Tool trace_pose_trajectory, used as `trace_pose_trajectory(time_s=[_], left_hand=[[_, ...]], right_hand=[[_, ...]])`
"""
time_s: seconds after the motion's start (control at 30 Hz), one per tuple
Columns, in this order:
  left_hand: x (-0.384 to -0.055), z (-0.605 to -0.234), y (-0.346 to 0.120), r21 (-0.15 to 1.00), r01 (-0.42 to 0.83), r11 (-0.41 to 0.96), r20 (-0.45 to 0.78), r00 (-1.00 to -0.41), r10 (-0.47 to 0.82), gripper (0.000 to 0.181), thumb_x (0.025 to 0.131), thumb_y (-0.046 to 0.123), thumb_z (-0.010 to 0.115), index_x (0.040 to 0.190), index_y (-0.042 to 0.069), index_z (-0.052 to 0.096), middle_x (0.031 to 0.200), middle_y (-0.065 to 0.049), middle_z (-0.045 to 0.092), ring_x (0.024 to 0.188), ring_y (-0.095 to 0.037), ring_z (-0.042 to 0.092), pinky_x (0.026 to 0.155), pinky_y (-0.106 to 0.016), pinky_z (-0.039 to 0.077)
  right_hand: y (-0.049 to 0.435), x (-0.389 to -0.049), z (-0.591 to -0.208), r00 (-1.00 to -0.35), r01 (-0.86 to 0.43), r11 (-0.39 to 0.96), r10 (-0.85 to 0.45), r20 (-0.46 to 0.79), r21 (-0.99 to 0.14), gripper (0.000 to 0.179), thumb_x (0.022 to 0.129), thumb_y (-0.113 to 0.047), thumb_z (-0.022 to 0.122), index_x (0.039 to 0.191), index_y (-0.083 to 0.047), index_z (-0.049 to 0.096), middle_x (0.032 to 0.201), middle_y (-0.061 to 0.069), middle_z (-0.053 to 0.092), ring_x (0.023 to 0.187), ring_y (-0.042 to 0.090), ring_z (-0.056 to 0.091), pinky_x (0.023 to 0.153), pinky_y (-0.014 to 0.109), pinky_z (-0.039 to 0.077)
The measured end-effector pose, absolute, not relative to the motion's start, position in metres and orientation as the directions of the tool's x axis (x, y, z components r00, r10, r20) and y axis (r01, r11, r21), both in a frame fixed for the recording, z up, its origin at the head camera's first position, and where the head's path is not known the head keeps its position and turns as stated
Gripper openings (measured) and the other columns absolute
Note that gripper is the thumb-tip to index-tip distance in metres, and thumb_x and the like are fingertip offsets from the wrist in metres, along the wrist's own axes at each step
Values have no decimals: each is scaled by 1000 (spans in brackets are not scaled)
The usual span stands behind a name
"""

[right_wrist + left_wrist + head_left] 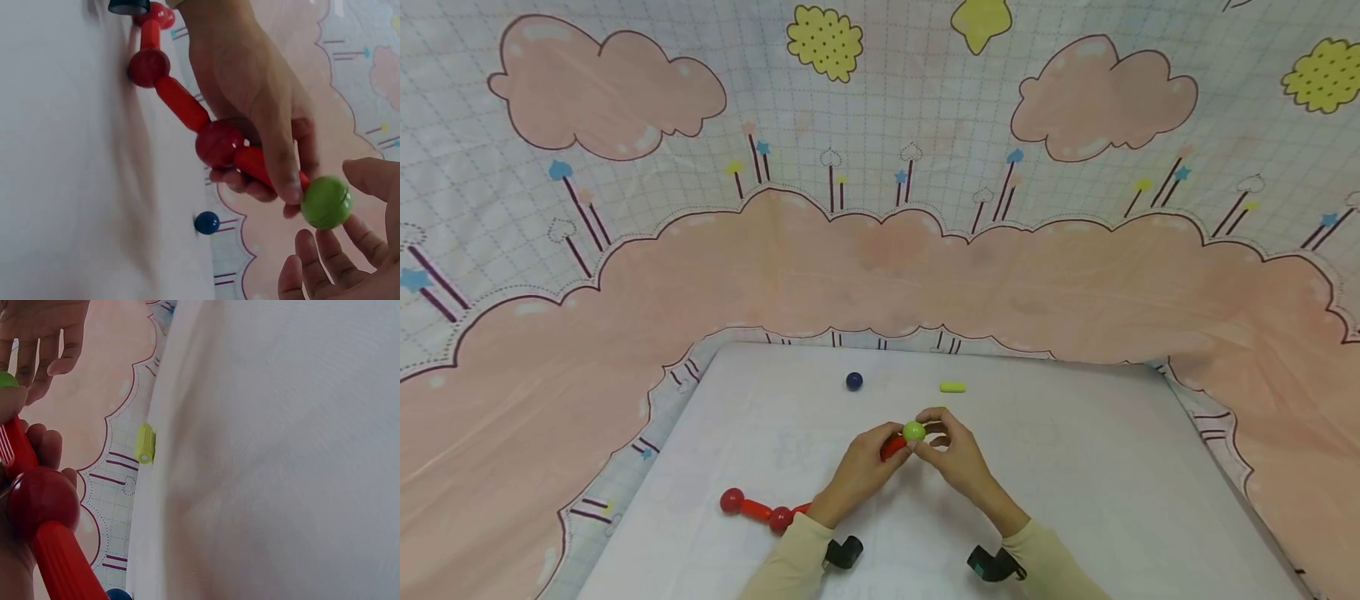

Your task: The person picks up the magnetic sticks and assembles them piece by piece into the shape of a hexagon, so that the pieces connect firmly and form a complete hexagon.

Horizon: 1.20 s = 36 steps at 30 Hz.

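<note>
My left hand [859, 468] grips a red rod [253, 166] at the end of a chain of red rods and red balls. A green ball [326, 202] sits on the tip of that rod, just past my left thumb. The chain runs back under my left wrist, through a red ball [220, 144] by the palm, to another red ball [732, 501] at its far end on the table. My right hand [957, 460] is beside the green ball, its fingers spread and relaxed around its side, as the right wrist view shows.
Toward the back of the white table [1097, 450] lie a dark blue ball [853, 381] and a short yellow-green rod [952, 387]. A cloth printed with clouds [895, 275] hangs behind the table and down its sides.
</note>
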<state>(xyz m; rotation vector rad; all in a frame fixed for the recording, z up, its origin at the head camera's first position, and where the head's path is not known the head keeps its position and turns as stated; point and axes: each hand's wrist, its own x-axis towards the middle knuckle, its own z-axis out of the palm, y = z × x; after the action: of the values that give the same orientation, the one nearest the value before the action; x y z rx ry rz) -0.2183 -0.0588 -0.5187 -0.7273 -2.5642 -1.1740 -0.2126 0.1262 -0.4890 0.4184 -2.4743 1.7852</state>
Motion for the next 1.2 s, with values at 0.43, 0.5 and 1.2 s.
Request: trace_pose_trajectory(time_s=[0.43,0.5,1.2], left_hand=[[-219,-520,-61,638,500,585,374,-866,333,35,92,24,69,123,13,59,100,-3,70,87,-12,63,79,-29,54],[-219,-519,-62,636,503,585,375,-864,335,35,92,24,70,123,13,59,102,-3,71,88,-13,63,80,-30,54],[-215,-513,-61,646,474,599,334,-880,337,35,93,26,68,124,12,59,106,-4,70,92,-15,63,83,-33,55]], right_hand=[[152,-250,-504,-986,-166,435,-72,150,-885,32,90,-8,69,121,-5,60,122,14,63,111,29,61,86,32,50],[154,-255,-507,-985,-171,481,-82,150,-860,34,88,-7,70,121,-7,61,126,14,61,114,31,60,88,37,51],[158,-301,-540,-975,-166,720,-224,0,-674,29,86,-6,68,115,-10,67,129,13,62,125,34,53,108,54,38]])
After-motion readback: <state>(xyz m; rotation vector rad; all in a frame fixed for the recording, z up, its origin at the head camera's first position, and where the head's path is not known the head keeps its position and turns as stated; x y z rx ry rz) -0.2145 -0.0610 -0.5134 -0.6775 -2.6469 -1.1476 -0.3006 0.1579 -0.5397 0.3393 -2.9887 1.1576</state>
